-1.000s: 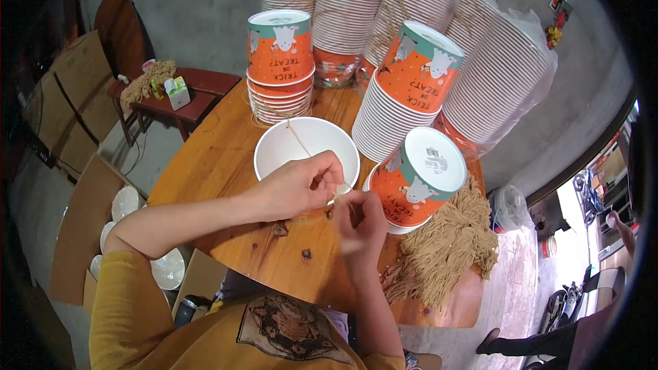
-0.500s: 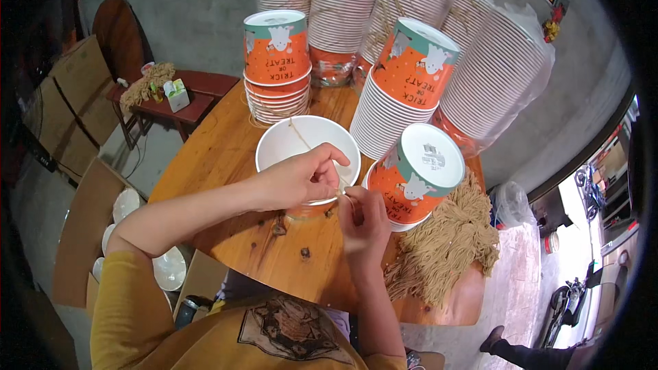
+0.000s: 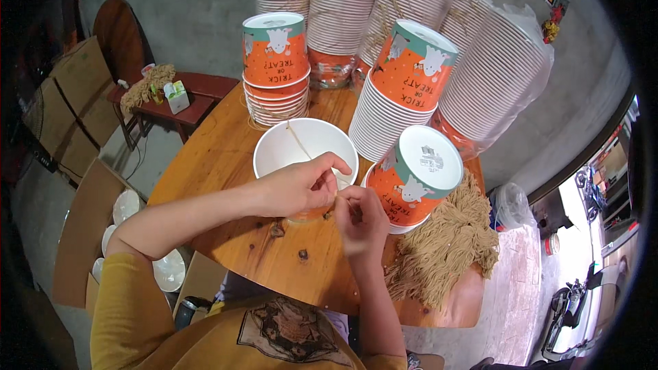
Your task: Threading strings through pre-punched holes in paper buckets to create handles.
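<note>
A paper bucket with a white inside stands mouth up on the wooden table, in front of me. Tan cord runs from its far rim down across the inside. At the near rim my left hand pinches the cord, with thumb and forefinger curled together. Just to the right, my right hand is closed in a pinch on the cord too, its fingertips meeting those of the left. The small bit of cord between the fingertips is mostly hidden. Right of my hands lies a heap of tan cords.
Upside-down orange buckets stand close by on the right. Nested stacks rise behind them, and a shorter stack at the left. Tall wrapped stacks line the wall. An open carton holding white buckets sits below the table's left edge.
Both hands stay at the near rim, with only small finger movements on the cord. At the lower right, another person's leg and shoe have mostly left the view.
</note>
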Action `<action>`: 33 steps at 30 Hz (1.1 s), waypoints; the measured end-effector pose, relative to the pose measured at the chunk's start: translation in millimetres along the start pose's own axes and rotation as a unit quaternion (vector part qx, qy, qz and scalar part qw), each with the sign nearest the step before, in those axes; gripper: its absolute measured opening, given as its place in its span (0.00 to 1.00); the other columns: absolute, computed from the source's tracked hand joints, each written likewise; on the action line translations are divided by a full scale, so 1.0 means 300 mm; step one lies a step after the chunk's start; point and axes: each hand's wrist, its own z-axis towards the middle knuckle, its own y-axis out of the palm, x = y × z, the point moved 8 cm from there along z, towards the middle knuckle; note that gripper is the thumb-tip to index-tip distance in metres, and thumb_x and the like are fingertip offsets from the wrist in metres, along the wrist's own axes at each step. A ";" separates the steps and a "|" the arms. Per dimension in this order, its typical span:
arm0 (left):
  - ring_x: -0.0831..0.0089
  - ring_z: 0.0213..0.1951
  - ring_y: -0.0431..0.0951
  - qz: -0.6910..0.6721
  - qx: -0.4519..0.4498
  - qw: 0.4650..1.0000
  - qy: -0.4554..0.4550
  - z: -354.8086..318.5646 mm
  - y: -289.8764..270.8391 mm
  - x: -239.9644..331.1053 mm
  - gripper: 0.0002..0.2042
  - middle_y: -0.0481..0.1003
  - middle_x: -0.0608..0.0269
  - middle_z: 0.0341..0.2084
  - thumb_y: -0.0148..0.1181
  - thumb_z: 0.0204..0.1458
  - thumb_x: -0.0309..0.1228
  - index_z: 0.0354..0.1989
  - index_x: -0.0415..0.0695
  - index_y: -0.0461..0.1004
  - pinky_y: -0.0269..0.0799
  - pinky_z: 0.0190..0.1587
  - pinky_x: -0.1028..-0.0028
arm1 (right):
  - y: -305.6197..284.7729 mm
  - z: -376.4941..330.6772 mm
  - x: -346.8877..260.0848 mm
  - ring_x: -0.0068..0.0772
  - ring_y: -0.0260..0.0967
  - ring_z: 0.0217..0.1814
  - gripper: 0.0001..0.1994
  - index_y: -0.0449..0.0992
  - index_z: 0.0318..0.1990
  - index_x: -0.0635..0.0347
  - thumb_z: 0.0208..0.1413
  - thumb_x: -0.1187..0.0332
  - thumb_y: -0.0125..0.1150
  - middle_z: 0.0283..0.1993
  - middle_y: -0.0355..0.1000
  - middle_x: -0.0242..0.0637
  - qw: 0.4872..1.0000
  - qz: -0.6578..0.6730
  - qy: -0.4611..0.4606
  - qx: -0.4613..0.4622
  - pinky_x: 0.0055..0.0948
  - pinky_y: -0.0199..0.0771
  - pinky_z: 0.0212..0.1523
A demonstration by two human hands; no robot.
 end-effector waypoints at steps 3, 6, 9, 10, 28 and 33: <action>0.80 0.32 0.67 0.048 0.009 0.999 -0.011 0.000 -0.006 0.010 0.17 0.66 0.68 0.28 0.51 0.58 0.24 0.55 0.40 0.59 0.66 0.38 0.77 | 0.017 -0.009 0.052 0.09 0.56 0.28 0.04 0.72 0.36 0.59 0.56 0.80 0.57 0.25 0.59 0.18 0.990 0.117 0.081 -0.010 0.14 0.55 0.26; 0.78 0.32 0.68 0.039 0.012 0.998 -0.042 0.000 -0.012 -0.011 0.14 0.67 0.67 0.28 0.50 0.59 0.26 0.52 0.40 0.62 0.66 0.39 0.77 | 0.029 -0.013 0.088 0.08 0.54 0.28 0.03 0.71 0.37 0.59 0.59 0.78 0.54 0.26 0.59 0.16 0.967 0.209 0.141 -0.027 0.13 0.53 0.27; 0.72 0.34 0.71 0.084 0.026 0.995 -0.039 -0.002 -0.013 -0.005 0.08 0.69 0.62 0.30 0.50 0.59 0.27 0.45 0.40 0.66 0.68 0.41 0.73 | 0.023 -0.017 0.100 0.07 0.52 0.27 0.02 0.71 0.38 0.59 0.61 0.77 0.54 0.27 0.60 0.16 0.950 0.255 0.180 -0.029 0.12 0.51 0.28; 0.72 0.34 0.71 0.083 0.025 0.995 -0.040 -0.002 -0.009 -0.001 0.08 0.69 0.62 0.30 0.50 0.59 0.27 0.45 0.40 0.66 0.68 0.41 0.73 | 0.020 -0.023 0.107 0.07 0.52 0.27 0.02 0.71 0.39 0.58 0.61 0.77 0.54 0.27 0.60 0.16 0.942 0.266 0.200 -0.029 0.11 0.50 0.29; 0.58 0.39 0.73 0.186 0.073 0.980 -0.008 -0.016 -0.017 0.034 0.06 0.71 0.52 0.34 0.50 0.54 0.28 0.34 0.38 0.68 0.68 0.44 0.65 | -0.007 -0.053 0.100 0.08 0.56 0.28 0.05 0.71 0.38 0.58 0.57 0.78 0.59 0.29 0.62 0.18 0.984 0.130 0.105 -0.058 0.12 0.56 0.27; 0.58 0.39 0.73 0.170 0.071 0.983 -0.024 -0.020 -0.016 0.025 0.06 0.71 0.52 0.34 0.50 0.55 0.28 0.34 0.38 0.68 0.68 0.44 0.64 | -0.009 -0.028 0.014 0.23 0.64 0.27 0.12 0.72 0.39 0.58 0.49 0.74 0.68 0.29 0.67 0.30 0.997 0.002 0.058 -0.040 0.23 0.66 0.28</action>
